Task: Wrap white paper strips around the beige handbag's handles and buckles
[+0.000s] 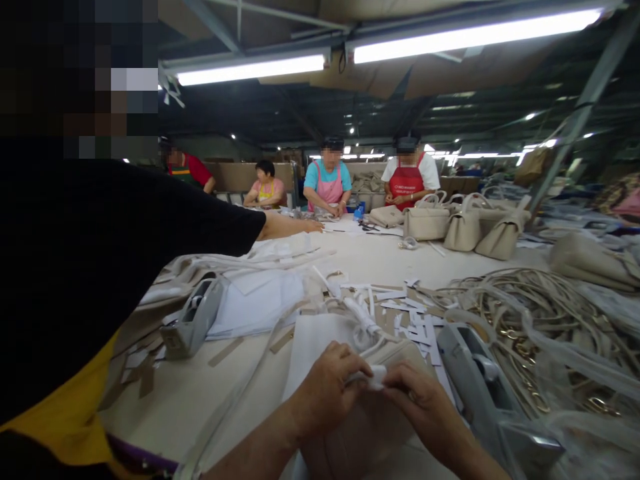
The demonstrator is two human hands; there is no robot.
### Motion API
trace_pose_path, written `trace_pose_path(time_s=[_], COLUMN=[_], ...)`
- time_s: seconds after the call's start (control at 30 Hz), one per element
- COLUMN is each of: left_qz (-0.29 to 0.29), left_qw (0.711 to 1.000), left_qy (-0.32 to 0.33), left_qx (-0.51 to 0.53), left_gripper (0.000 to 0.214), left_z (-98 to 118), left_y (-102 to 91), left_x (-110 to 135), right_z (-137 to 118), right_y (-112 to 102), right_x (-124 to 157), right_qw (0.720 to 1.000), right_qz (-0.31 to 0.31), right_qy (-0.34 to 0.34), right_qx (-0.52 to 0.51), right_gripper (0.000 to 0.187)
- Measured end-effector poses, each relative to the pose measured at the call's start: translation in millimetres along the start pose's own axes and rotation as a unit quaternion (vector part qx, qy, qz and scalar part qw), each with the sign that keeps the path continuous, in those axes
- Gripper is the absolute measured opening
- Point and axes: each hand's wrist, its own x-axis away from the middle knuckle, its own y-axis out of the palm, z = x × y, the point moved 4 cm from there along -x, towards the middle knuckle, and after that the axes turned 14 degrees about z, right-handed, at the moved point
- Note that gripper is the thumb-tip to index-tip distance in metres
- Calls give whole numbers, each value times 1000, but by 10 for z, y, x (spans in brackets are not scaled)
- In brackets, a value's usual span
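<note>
A beige handbag (367,433) stands close in front of me, partly covered by my forearms and hands. Above its near side, my left hand (333,380) pinches a small white wrapping strip (377,377) from the left. The fingers of my right hand (417,395) are closed on the strip's other end. Whether the strip is wrapped around part of the bag is hidden by my fingers. Just beyond my hands, the bag's handle (363,319) is covered in white wrapping. A white paper sheet (313,340) lies behind my left hand.
Grey tape dispensers stand right (480,387) and left (193,320). Beige straps with gold clasps (530,327) pile up at right; white paper scraps (417,327) lie ahead. Finished-looking handbags (463,227) line the far right. A co-worker's arm (215,213) reaches in from the left; other people work opposite.
</note>
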Motion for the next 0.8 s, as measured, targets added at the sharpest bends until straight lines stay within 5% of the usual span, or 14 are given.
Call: trace_pose_path(time_s=[0.23, 0.43, 0.57, 0.7, 0.8], left_qz=[-23, -10, 8, 1, -27], left_qw=[996, 991, 995, 997, 996], left_qy=[42, 26, -17, -65, -71], left_qx=[-70, -134, -94, -38, -38], left_gripper=[10, 12, 6, 28, 24], left_z=[49, 48, 11, -82, -99], left_y=[76, 155, 130, 110, 119], left_x=[-18, -80, -95, -129, -153], right_z=[24, 45, -1, -47, 2], right_y=[32, 41, 22, 69, -90], right_x=[-88, -174, -238, -246, -145], right_qw=[987, 984, 976, 960, 961], right_qz=[-27, 2, 37, 63, 115], right_qy=[150, 177, 207, 242, 224], right_qx=[-41, -36, -53, -122, -118], right_gripper=[14, 8, 6, 23, 16])
